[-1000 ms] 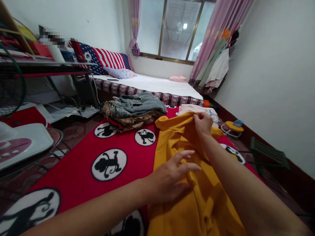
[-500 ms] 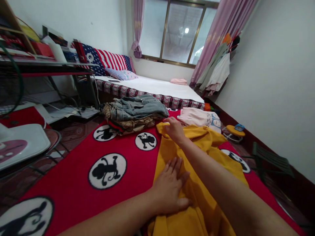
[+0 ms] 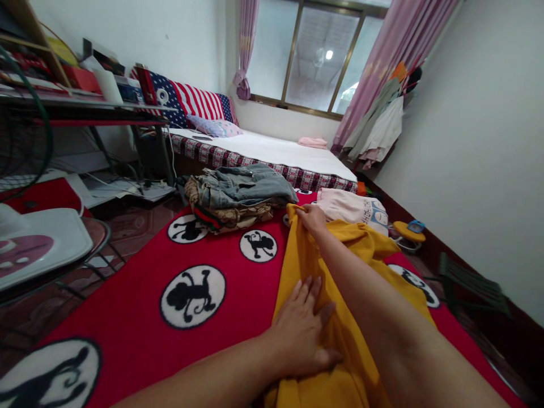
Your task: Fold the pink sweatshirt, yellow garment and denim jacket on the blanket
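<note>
A mustard-yellow garment [image 3: 361, 249] lies spread and creased on a red blanket [image 3: 140, 272] with black monkey figures in white circles. My left hand [image 3: 300, 331] rests flat on the garment's near part, fingers spread. Farther off, my right hand [image 3: 312, 220] pinches the garment's far left corner, which is lifted a little off the blanket. The garment's exact kind cannot be told from here. Just beyond my right hand lies a pale pink printed top [image 3: 351, 207]. To the left of that hand sits a stack of folded clothes with blue denim [image 3: 250, 184] on top.
A bed [image 3: 272, 148] with a white sheet stands under the window. At left are a cluttered desk [image 3: 85, 105] and a chair with a white seat [image 3: 72, 241]. A yellow stool [image 3: 408, 231] and a dark green folding stool [image 3: 471, 283] stand on the right.
My right hand has closed on the garment's far corner and raised it slightly. My left hand stays flat on the cloth. The whole view has shifted a little.
</note>
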`<state>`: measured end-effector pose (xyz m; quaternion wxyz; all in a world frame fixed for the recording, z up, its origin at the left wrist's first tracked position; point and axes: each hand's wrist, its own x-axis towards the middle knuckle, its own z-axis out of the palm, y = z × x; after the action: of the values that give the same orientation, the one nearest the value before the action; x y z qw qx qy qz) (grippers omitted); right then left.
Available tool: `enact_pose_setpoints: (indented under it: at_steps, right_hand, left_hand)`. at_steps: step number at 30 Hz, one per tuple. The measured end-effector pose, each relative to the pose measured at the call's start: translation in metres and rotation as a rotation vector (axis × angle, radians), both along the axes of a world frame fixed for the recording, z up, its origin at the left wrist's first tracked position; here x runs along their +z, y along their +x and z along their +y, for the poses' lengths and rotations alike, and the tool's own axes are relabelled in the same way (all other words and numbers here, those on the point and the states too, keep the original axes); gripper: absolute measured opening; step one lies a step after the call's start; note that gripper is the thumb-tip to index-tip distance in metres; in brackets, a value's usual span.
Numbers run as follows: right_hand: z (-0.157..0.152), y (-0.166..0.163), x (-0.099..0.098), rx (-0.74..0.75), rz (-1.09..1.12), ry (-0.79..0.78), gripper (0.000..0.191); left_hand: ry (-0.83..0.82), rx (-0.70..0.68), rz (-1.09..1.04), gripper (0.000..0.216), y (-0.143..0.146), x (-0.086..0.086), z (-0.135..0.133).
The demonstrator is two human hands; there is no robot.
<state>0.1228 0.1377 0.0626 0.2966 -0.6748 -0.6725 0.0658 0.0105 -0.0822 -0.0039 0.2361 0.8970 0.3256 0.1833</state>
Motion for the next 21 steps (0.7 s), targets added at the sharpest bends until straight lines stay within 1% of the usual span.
enact_pose_setpoints:
  at_steps: [6,11,13,16,18,21]
  right_hand:
    - [0.004,0.002,-0.009,0.003,0.265,0.200,0.035]
    - [0.024,-0.008,-0.003,0.000,0.469,0.286,0.040]
    - [0.033,-0.010,-0.005,-0.005,0.539,0.256,0.038]
    - [0.035,-0.007,-0.017,0.007,0.586,0.109,0.031]
    - [0.026,-0.003,-0.026,0.017,0.595,0.013,0.036]
    - [0.002,0.006,-0.033,0.036,0.598,-0.036,0.051]
  left_hand:
    - [-0.018,0.059,-0.018,0.089,-0.002,0.002,0.004]
    - [-0.013,0.149,0.028,0.095,-0.013,0.012,0.017]
    - [-0.017,0.173,0.048,0.092,-0.021,0.014,0.024]
    - [0.007,0.168,0.068,0.087,-0.031,0.013,0.032]
    - [0.048,0.150,0.073,0.086,-0.035,0.009,0.035]
    - [0.072,0.138,0.060,0.081,-0.037,0.005,0.038]
